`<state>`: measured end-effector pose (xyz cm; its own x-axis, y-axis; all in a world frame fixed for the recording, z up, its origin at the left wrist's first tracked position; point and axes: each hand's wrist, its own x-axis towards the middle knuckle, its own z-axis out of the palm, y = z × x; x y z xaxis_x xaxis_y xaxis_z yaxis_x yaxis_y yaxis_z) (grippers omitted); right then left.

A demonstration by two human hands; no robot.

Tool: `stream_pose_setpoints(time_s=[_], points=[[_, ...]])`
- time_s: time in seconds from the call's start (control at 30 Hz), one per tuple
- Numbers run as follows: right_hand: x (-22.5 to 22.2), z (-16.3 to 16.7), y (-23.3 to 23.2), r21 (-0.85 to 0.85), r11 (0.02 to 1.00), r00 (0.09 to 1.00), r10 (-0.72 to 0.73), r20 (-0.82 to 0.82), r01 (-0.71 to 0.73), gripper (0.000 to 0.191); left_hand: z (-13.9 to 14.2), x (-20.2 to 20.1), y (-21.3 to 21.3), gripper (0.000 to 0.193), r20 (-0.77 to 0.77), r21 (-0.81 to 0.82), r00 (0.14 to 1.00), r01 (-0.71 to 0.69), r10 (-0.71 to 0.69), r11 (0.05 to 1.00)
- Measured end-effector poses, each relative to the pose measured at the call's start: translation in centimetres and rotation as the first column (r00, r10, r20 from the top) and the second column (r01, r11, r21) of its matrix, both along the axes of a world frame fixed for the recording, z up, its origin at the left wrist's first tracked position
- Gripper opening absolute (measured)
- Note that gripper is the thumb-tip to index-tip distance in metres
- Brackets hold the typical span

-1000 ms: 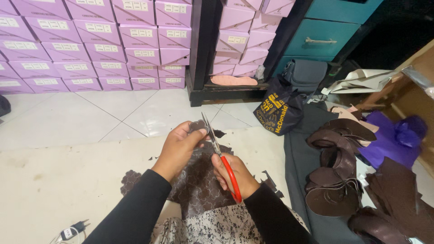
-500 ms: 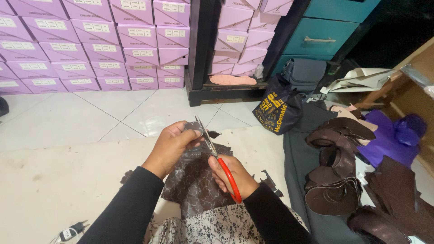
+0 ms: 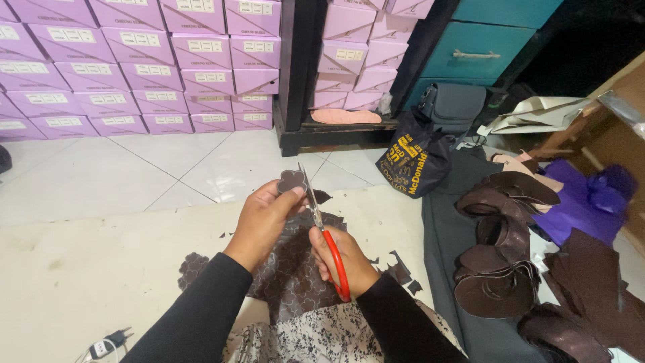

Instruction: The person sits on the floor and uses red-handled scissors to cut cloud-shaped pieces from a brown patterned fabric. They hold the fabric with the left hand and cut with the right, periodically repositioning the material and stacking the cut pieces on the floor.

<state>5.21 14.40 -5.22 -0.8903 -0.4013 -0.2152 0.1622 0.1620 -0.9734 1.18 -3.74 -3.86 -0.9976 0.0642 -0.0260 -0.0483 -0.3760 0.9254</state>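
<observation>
Head view: the left hand point(image 3: 265, 218) pinches a small scalloped brown leather piece point(image 3: 291, 181) at its one o'clock. The right hand point(image 3: 342, 259), fingers closed through the handles, grips red-handled scissors point(image 3: 321, 228), blades pointing to twelve o'clock beside the piece. Brown leather sheet point(image 3: 292, 272) lies beneath.

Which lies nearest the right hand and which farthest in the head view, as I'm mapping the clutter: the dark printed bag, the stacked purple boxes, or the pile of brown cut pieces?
From the right hand:
1. Pile of brown cut pieces, right.
2. Dark printed bag, ahead, right.
3. Stacked purple boxes, far left.
</observation>
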Motion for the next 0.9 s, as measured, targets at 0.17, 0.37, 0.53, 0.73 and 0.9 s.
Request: stream_pose_setpoints(time_s=[0.17,0.37,0.53,0.73,0.9], points=[[0.1,-0.5,-0.1,0.007,1.000,1.000,0.004,-0.023,-0.004,0.053,-0.9,0.1,0.3,0.015,-0.052,-0.054,0.999,-0.008,0.005,0.999],[0.0,-1.2,-0.8,-0.060,0.998,0.999,-0.018,0.052,0.021,0.052,-0.8,0.5,0.4,0.015,0.034,-0.039,0.998,-0.048,0.050,0.998],[0.1,-1.4,-1.0,-0.066,0.997,0.997,-0.032,0.072,0.037,0.051,-0.7,0.4,0.4,0.015,0.050,-0.021,0.997,-0.054,0.055,0.998],[0.6,-0.9,-0.9,-0.095,0.995,1.000,-0.021,0.017,0.022,0.053,-0.4,0.6,0.8,0.015,0.042,0.050,0.998,-0.052,0.050,0.997],[0.8,-0.3,-1.0,-0.086,0.995,0.998,-0.044,0.046,0.048,0.051,0.1,0.4,1.2,0.014,0.076,0.061,0.995,-0.062,0.057,0.996]])
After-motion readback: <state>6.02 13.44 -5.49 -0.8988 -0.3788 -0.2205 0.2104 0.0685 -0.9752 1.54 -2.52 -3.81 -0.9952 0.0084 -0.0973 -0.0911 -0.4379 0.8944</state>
